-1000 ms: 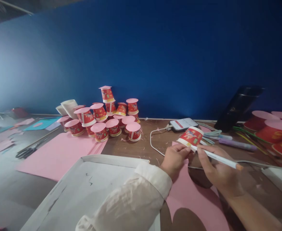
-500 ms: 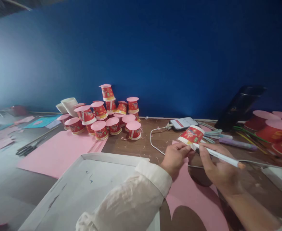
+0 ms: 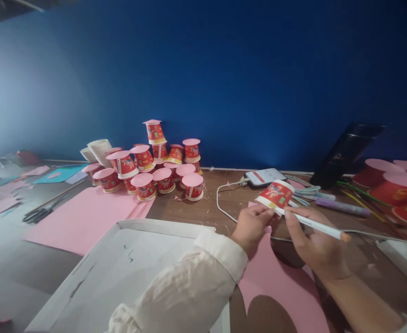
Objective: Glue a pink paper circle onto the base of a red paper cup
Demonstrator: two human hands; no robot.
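My left hand (image 3: 251, 227) is closed on a small red printed paper cup (image 3: 277, 193), which is tipped over with its pale base facing up. In my right hand (image 3: 319, 245) is a white marker (image 3: 319, 223) with an orange end; its other end meets the cup's rim near my left fingertips, where the contact is partly hidden. Below both hands lies a pink paper sheet (image 3: 276, 286) with rounded cut-outs. Several more red paper cups (image 3: 193, 190), upside down with pink paper discs on top, are stacked to the left.
A white shallow box (image 3: 113, 268) lies under my left sleeve. Behind the cup are a phone (image 3: 266, 177) with a cable, a purple marker (image 3: 343, 207) and a dark bottle (image 3: 345, 155). Scissors (image 3: 45, 210) lie at left beside pink paper (image 3: 85, 217). Larger red cups (image 3: 394, 192) stand at right.
My right hand and the marker have shifted very slightly left along the cup's rim. The cup stays tilted in my left hand; the surroundings are unchanged.
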